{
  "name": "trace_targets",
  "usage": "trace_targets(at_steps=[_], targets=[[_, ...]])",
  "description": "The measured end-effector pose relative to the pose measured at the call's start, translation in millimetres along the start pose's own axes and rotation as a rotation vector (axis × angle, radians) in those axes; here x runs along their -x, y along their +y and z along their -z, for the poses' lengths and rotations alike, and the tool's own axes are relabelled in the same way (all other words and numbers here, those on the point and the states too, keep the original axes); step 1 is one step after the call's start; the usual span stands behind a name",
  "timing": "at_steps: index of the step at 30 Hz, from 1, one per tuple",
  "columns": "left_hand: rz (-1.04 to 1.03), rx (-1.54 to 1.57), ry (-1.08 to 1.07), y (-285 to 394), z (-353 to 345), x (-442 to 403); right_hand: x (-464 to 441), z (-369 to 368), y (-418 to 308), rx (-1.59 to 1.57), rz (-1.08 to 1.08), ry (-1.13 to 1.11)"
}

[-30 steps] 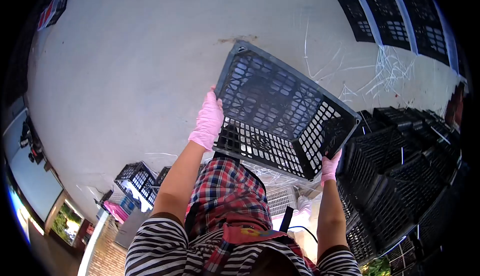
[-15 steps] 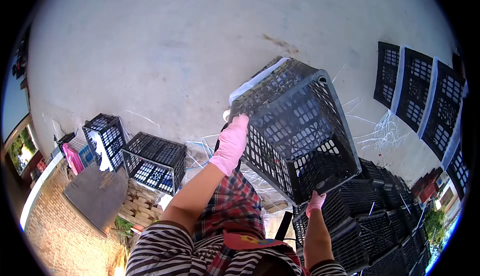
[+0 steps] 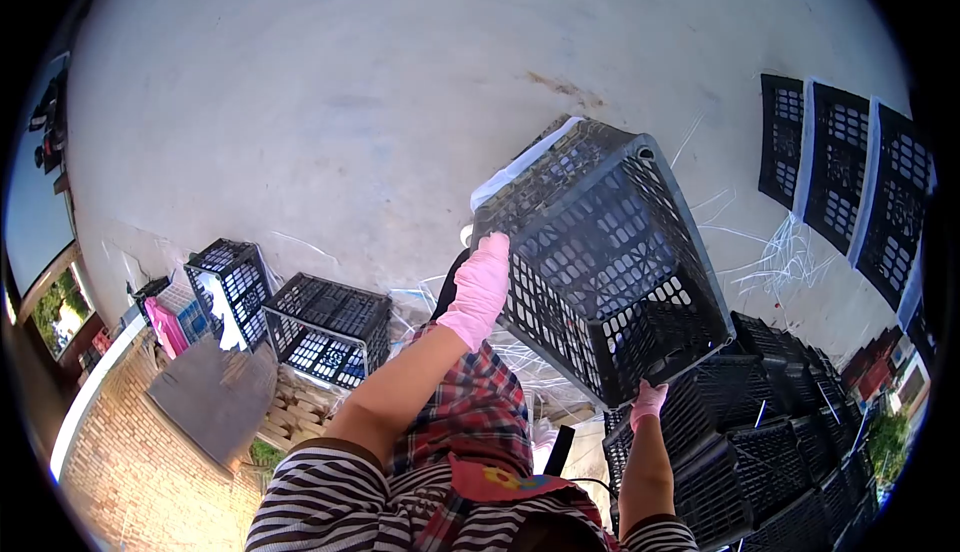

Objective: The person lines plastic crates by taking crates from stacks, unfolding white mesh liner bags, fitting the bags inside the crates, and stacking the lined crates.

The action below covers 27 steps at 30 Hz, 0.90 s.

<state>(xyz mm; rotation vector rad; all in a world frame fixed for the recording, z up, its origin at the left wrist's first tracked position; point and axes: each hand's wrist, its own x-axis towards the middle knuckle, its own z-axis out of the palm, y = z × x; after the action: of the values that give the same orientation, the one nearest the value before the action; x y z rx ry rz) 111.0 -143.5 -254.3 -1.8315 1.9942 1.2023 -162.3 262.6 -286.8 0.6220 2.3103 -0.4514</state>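
Note:
A black perforated plastic crate (image 3: pixel 600 242) hangs tilted in front of me, its open side turned toward me. My left hand (image 3: pixel 482 290), in a pink glove, is closed on the crate's left rim. The pink-gloved right hand (image 3: pixel 649 404) grips the lower rim near the bottom corner, its fingers partly hidden by the crate. Behind the held crate, on its upper left, shows a darker crate-like surface with a white strip (image 3: pixel 525 160); whether the two touch I cannot tell.
Stacked black crates (image 3: pixel 770 442) stand at the lower right. A row of crates with white strips (image 3: pixel 838 157) is at the upper right, near tangled white straps (image 3: pixel 787 260). Two crates (image 3: pixel 330 327) (image 3: pixel 230 277) and a grey board (image 3: pixel 213 392) lie lower left.
The held crate has turned and tilted, and its side has come into view, since a second ago. Over the last half second it has shifted slightly right; both hands keep their hold.

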Motion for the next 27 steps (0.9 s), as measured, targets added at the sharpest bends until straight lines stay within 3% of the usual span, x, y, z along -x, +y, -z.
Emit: trace_targets(at_steps=[2,6,8,13,17,18,20,27], targets=[[0.022,0.034,-0.020,-4,2,-2,-7,-5,10,0.053,0.049,0.034],[-0.175,0.039,-0.006,-14,9,-16,-4,-1,0,0.115,0.031,0.143],[-0.194,0.027,0.004,-13,18,-20,10,2,-16,0.046,-0.078,-0.061],[-0.126,-0.015,0.055,-24,4,-7,21,1,-15,0.119,-0.210,-0.072],[-0.088,-0.040,-0.024,-14,3,-6,31,-7,-26,0.110,-0.179,0.003],[-0.059,-0.017,-0.051,-5,7,-11,14,2,-27,0.161,-0.184,-0.083],[-0.112,-0.021,0.037,-3,1,-11,8,9,-29,0.143,-0.225,-0.176],[-0.211,-0.034,0.128,-12,-3,-10,-4,0,-12,0.083,-0.087,-0.129]])
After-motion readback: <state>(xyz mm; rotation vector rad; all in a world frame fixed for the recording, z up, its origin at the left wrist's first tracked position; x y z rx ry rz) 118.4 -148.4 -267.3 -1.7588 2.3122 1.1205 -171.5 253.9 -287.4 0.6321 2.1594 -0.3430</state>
